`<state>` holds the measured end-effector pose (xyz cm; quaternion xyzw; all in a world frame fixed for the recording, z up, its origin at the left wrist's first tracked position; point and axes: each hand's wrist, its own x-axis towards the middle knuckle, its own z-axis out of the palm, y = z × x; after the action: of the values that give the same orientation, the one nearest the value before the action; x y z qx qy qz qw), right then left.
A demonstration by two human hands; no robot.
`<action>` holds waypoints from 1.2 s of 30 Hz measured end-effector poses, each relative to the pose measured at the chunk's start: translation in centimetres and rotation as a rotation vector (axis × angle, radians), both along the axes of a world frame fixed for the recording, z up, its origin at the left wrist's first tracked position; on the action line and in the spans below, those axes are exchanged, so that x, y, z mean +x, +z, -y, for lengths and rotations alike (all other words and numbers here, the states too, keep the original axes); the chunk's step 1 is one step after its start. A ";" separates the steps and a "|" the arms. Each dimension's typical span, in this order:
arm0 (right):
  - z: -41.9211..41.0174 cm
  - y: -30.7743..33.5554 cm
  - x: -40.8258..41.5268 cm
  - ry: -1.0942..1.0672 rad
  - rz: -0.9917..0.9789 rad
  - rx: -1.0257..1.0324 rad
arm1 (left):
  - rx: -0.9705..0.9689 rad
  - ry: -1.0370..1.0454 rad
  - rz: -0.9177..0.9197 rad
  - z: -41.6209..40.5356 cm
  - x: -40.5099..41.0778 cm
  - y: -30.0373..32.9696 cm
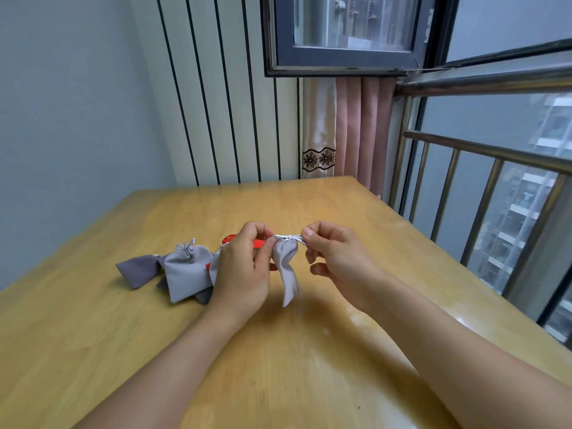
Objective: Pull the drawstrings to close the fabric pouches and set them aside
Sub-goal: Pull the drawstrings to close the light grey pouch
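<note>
Wooden and yellow-brown, the big table (309,366) fills the lower half of the view. Behind it, at about 12 o'clock, stands a white wall with black stripes (223,103) and a dark-framed window (343,57). A pink curtain (362,128) hangs just under the window. A metal railing (483,181) runs along the table's side at 3 o'clock.

Two bare arms reach in from 6 o'clock. The left hand (244,267) and the right hand (337,258) are held up over the middle of the table, near each other. Between them hangs a light grey pouch (286,267). Its top is bunched tight and its body dangles down, off the table. Each hand pinches one end of the white drawstring (288,237) with thumb and finger, and the string is stretched flat between them. The other fingers are curled.

At 9 o'clock from the hands, a little pile of pouches lies on the table. One closed light grey pouch (185,274) sits on top, with a knot of string at its neck. A darker grey pouch (139,270) lies just beside it, touching it. Something red (258,243) peeks out behind the left hand; I cannot tell what it is.
</note>
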<state>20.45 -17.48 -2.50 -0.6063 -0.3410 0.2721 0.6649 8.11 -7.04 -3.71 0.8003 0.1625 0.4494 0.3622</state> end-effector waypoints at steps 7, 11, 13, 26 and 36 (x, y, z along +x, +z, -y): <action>0.1 -0.1 -0.1 0.089 -0.070 0.037 | -0.136 -0.086 0.010 -0.2 -0.9 0.7; 0.0 -0.2 -0.4 0.099 -0.121 0.062 | -0.176 -0.130 0.001 -0.1 -1.0 0.6; 0.0 -0.2 -0.3 0.106 -0.140 0.066 | -0.230 -0.172 -0.002 -0.1 -0.9 0.4; 0.4 0.1 -0.4 0.180 0.028 0.087 | -0.256 -0.035 0.090 -0.2 -0.4 0.6; 0.6 0.6 0.2 0.083 0.287 0.016 | -0.247 -0.036 0.117 -0.8 -0.1 0.9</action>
<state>20.61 -18.04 -1.86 -0.6190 -0.4596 0.2072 0.6022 7.99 -6.26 -2.86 0.7249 0.1807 0.4650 0.4749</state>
